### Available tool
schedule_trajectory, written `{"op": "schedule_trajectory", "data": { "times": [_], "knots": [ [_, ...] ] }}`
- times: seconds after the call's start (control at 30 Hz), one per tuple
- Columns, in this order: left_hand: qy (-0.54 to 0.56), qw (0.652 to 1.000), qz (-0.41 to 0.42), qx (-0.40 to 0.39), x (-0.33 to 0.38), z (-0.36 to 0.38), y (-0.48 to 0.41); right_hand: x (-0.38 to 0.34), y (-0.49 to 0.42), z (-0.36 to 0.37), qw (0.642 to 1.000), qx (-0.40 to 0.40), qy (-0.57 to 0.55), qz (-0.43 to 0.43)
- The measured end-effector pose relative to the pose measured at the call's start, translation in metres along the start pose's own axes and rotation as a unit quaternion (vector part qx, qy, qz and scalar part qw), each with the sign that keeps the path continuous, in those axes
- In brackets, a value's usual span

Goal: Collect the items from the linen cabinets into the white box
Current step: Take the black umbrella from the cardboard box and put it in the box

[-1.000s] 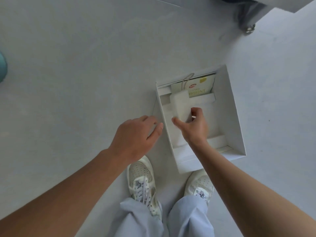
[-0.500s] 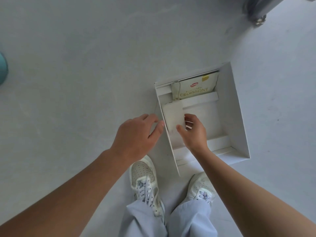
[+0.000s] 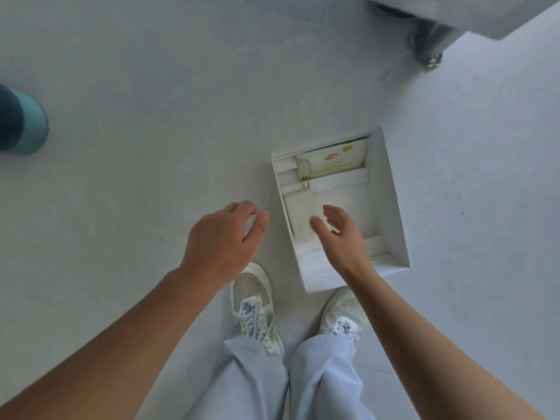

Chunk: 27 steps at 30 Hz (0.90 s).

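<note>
Right hand (image 3: pixel 342 237) was found over the box (image 3: pixel 389 201), palm turned leftward, fingers (image 3: pixel 332 213) apart and relaxed, holding nothing. The pouch (image 3: pixel 298 210) lay flat inside the box, just left of the right fingertips and under the thumb tip; contact between thumb and pouch could not be determined. The pouch's cord loop (image 3: pixel 304 174) extended away from the fingers, reaching the packet (image 3: pixel 336 160). That packet, marked CROISSANT, lay at the box's far end, well beyond the right fingertips.

Left hand (image 3: pixel 224 241) was found palm down outside the box, fingers (image 3: pixel 242 207) loosely bent downward, thumb pointing toward the box's left wall. No item was seen in its grasp. A narrow gap showed between the thumb tip and the wall.

The box sat on the floor (image 3: pixel 151 116). Two shoes (image 3: pixel 253 301) stood behind the wrists, the right one touching the box's near corner. A teal object (image 3: pixel 27 125) lay far left of the left fingers. A castor (image 3: pixel 433 60) showed far beyond the box.
</note>
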<state>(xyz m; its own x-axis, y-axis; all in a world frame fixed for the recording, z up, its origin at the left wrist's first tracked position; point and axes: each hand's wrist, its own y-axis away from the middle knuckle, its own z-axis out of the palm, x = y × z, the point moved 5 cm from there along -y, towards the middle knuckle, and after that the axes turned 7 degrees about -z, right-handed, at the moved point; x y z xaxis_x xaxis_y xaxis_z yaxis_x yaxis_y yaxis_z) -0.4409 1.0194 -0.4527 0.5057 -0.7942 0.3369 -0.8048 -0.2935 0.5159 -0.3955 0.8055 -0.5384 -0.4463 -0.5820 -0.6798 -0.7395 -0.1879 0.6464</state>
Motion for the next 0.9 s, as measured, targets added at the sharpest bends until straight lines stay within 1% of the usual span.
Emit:
{"op": "schedule_trajectory", "data": {
  "times": [0.1, 0.17, 0.33, 0.43, 0.57, 0.63, 0.77, 0.9],
  "knots": [
    [-0.021, 1.000, 0.015, 0.011, 0.029, -0.056, 0.020, -0.065, 0.039, -0.038, 0.996, -0.010, 0.060, -0.058],
    [-0.044, 0.998, 0.034, 0.021, 0.057, -0.103, 0.034, -0.119, 0.066, -0.070, 0.988, 0.001, 0.113, -0.102],
    [-0.104, 0.988, 0.087, 0.078, 0.148, -0.258, 0.084, -0.275, 0.148, -0.158, 0.965, 0.035, 0.183, -0.182],
    [-0.129, 0.976, 0.120, 0.126, 0.213, -0.365, 0.125, -0.374, 0.211, -0.218, 0.954, 0.060, 0.190, -0.223],
    [-0.110, 0.958, 0.144, 0.222, 0.290, -0.502, 0.195, -0.493, 0.305, -0.300, 0.934, 0.097, 0.201, -0.277],
    [-0.112, 0.948, 0.158, 0.253, 0.323, -0.556, 0.235, -0.542, 0.353, -0.338, 0.924, 0.128, 0.195, -0.304],
    [-0.140, 0.924, 0.196, 0.298, 0.373, -0.636, 0.310, -0.617, 0.437, -0.394, 0.902, 0.184, 0.179, -0.346],
    [-0.134, 0.903, 0.214, 0.346, 0.400, -0.692, 0.361, -0.674, 0.498, -0.426, 0.876, 0.223, 0.167, -0.395]
  ]
}}
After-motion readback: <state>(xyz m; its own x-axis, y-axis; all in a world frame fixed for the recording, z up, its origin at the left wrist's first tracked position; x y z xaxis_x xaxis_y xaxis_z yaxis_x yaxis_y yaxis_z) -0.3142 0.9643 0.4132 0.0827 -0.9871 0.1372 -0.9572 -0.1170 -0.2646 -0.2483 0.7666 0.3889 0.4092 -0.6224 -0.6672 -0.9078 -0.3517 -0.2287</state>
